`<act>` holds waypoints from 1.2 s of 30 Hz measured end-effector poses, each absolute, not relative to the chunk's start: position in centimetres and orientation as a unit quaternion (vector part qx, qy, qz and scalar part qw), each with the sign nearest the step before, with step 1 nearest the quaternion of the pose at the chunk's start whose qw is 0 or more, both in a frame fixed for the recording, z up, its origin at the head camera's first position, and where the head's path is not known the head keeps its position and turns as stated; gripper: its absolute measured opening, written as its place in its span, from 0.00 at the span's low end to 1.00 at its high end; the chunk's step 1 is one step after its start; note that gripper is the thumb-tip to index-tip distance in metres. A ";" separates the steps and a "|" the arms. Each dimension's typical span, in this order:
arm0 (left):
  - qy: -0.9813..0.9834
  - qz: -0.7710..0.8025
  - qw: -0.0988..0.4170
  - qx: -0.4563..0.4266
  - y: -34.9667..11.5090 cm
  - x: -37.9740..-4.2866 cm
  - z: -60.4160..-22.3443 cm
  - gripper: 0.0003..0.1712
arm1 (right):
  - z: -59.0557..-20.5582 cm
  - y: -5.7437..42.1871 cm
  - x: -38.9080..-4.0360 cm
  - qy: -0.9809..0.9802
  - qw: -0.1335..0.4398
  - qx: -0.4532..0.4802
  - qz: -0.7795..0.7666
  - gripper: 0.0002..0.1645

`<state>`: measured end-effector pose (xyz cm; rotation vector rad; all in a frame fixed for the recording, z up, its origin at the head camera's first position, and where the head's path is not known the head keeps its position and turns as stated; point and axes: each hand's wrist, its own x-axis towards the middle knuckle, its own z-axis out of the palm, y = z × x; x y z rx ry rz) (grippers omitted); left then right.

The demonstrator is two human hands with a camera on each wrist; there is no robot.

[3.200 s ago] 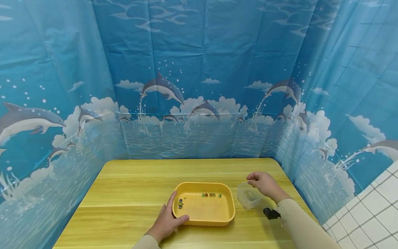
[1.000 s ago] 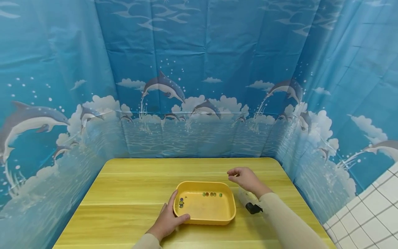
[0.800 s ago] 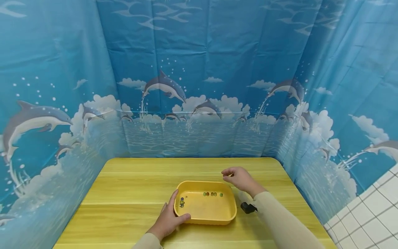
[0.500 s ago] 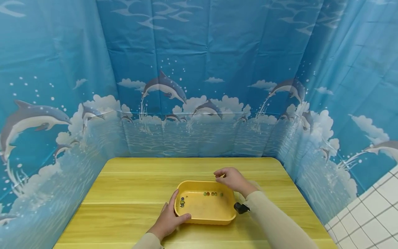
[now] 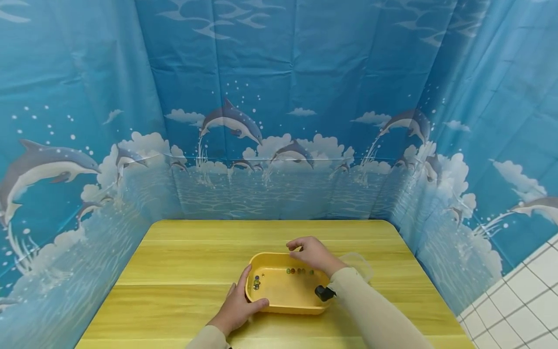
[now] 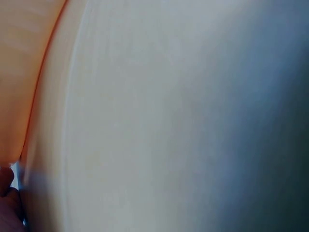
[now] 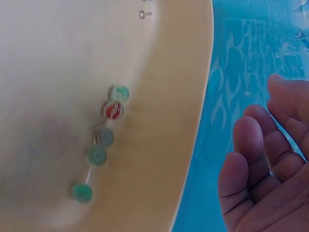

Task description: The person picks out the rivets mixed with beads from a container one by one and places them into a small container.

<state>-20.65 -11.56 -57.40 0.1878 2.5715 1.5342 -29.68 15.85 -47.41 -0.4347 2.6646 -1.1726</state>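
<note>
Just beyond the far rim of the tray (image 5: 283, 294), the fingers of the right hand (image 5: 312, 253) are held in the air, loosely curled. No marble is seen among them, and the forefinger and thumb tips look parted from above, though the thumb is left out of the right wrist view. On the tray floor, close to the far wall, a row of five marbles (image 7: 105, 137) is seen, strung left to right along the tray's long axis. From the right fingers, the row is placed lower and back toward the person, with the far rim set between. Of the two hands, the row is clearly better served by the right, the left hand (image 5: 237, 308) being occupied at the near left corner, where the tray is gripped with the thumb at the near side and the fingers along the left wall. Inside that left end, a small cluster (image 5: 256, 282) of marbles is lodged. Behind the right sleeve (image 5: 370, 305), a clear tub (image 5: 363, 262) is partly hidden, and its contents cannot be told
</note>
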 end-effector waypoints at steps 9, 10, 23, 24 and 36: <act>0.858 0.504 0.072 0.068 -11.7 -20.8 -57.7 0.65 | -48.6 13.8 -29.7 0.902 0.107 -0.161 -0.386 0.20; 0.858 0.504 0.073 0.069 -11.8 -20.8 -57.8 0.65 | -48.8 13.5 -29.7 0.902 0.109 -0.162 -0.386 0.20; 0.861 0.498 0.068 0.074 -11.9 -20.4 -57.9 0.65 | -50.5 10.3 -29.4 0.905 0.115 -0.175 -0.370 0.18; 0.862 0.497 0.068 0.074 -11.9 -20.4 -57.9 0.65 | -50.6 10.1 -29.4 0.905 0.115 -0.179 -0.369 0.18; 0.859 0.501 0.062 0.083 -11.8 -20.2 -57.9 0.64 | -51.8 8.1 -30.1 0.910 0.137 -0.187 -0.343 0.16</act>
